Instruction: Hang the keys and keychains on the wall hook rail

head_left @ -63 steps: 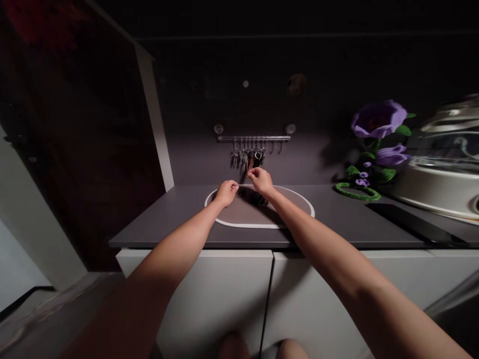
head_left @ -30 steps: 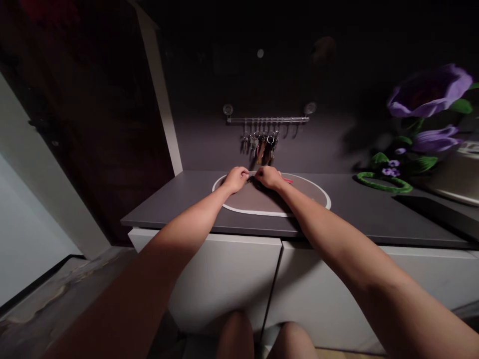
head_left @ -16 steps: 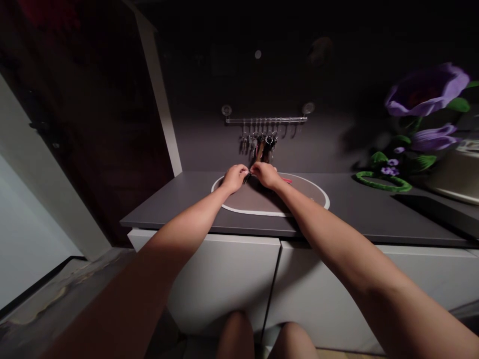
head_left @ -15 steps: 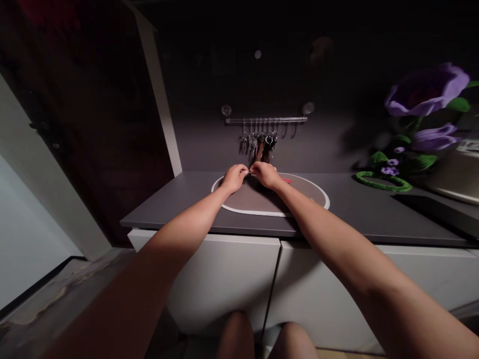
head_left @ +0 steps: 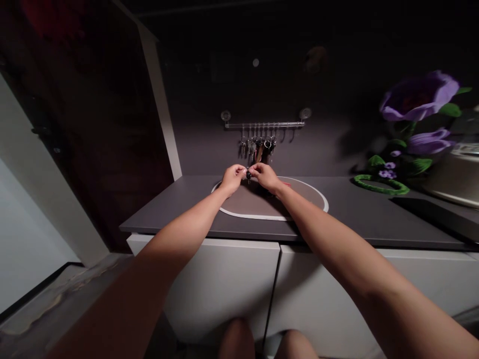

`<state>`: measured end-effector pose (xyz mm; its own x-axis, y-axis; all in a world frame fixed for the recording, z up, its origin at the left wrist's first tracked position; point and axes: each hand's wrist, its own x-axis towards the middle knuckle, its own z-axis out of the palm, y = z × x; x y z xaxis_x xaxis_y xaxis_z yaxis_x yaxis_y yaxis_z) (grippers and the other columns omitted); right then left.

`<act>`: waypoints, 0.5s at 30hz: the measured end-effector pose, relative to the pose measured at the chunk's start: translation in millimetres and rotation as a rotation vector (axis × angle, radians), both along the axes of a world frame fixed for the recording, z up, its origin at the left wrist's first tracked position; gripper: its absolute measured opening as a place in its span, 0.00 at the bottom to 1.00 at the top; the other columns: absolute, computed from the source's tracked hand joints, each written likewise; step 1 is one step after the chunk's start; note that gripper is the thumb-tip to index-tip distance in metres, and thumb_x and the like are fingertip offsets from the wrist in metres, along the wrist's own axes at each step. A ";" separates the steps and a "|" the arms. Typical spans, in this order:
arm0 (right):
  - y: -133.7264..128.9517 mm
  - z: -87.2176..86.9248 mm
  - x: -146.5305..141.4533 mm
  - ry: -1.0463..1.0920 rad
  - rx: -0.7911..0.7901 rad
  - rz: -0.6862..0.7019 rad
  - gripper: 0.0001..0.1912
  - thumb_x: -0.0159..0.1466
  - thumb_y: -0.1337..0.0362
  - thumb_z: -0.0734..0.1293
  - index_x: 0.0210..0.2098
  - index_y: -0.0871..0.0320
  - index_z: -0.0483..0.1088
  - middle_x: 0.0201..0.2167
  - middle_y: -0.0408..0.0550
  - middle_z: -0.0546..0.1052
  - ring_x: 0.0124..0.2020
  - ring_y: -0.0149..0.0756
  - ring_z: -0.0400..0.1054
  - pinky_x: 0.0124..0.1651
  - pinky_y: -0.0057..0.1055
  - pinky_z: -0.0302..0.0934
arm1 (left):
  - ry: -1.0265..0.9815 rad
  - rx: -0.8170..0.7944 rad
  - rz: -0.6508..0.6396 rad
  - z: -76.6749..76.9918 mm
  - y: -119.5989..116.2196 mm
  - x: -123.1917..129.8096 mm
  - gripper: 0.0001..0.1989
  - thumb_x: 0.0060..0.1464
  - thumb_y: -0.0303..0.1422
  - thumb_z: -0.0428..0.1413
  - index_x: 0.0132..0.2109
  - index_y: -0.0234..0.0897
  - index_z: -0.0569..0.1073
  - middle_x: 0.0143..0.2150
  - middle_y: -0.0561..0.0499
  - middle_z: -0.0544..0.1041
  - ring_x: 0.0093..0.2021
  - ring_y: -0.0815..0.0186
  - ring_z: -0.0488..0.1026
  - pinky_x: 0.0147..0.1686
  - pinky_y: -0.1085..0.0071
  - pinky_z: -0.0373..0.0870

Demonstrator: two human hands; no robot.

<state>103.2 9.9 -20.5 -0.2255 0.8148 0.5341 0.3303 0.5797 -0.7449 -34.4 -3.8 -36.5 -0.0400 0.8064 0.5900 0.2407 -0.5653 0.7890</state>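
My left hand (head_left: 232, 178) and my right hand (head_left: 264, 176) meet over the back of an oval brown mat (head_left: 254, 208) with a white rim. Both are closed in a pinch on a small bunch of keys (head_left: 249, 176), dark and partly hidden, hanging between the fingertips. Just behind them, several key rings with keys (head_left: 259, 145) hang from the hooks of a clear rail (head_left: 265, 125) on the wall. A red thing (head_left: 286, 184) lies on the mat, mostly covered by my right wrist.
The mat lies on a dark grey countertop (head_left: 168, 204) above white cabinet doors (head_left: 224, 284). Purple felt-like flowers (head_left: 419, 97) with a green ring base (head_left: 381, 185) stand at the right, near a pale rounded object (head_left: 454, 174). A dark door (head_left: 86, 124) is at the left.
My fingertips have shifted slightly, and the dark bunch now hangs more plainly between both hands. The view has tilted up a little.
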 end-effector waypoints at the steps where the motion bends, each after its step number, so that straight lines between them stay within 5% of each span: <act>1: 0.3 -0.5 0.0 0.043 -0.021 0.024 0.06 0.54 0.64 0.63 0.27 0.61 0.66 0.25 0.43 0.70 0.27 0.27 0.61 0.36 0.27 0.55 | -0.026 -0.013 -0.019 0.2 -0.6 0.6 0.04 0.49 0.29 0.52 0.32 0.32 0.70 0.27 0.53 0.71 0.28 0.72 0.66 0.32 0.75 0.64; 10: -0.9 -1.3 2.3 0.234 -0.120 0.144 0.10 0.49 0.60 0.67 0.25 0.61 0.65 0.23 0.40 0.67 0.25 0.24 0.57 0.33 0.25 0.54 | -0.091 -0.031 -0.051 1.7 -4.3 4.2 0.05 0.49 0.30 0.52 0.32 0.33 0.69 0.24 0.54 0.69 0.25 0.73 0.65 0.29 0.75 0.63; 15: 0.1 0.2 5.2 0.321 -0.176 0.177 0.12 0.48 0.58 0.68 0.26 0.60 0.65 0.21 0.38 0.65 0.23 0.23 0.56 0.31 0.25 0.54 | 0.012 0.038 0.032 -2.9 -2.4 3.7 0.06 0.49 0.31 0.52 0.32 0.33 0.69 0.26 0.52 0.71 0.27 0.72 0.66 0.30 0.75 0.63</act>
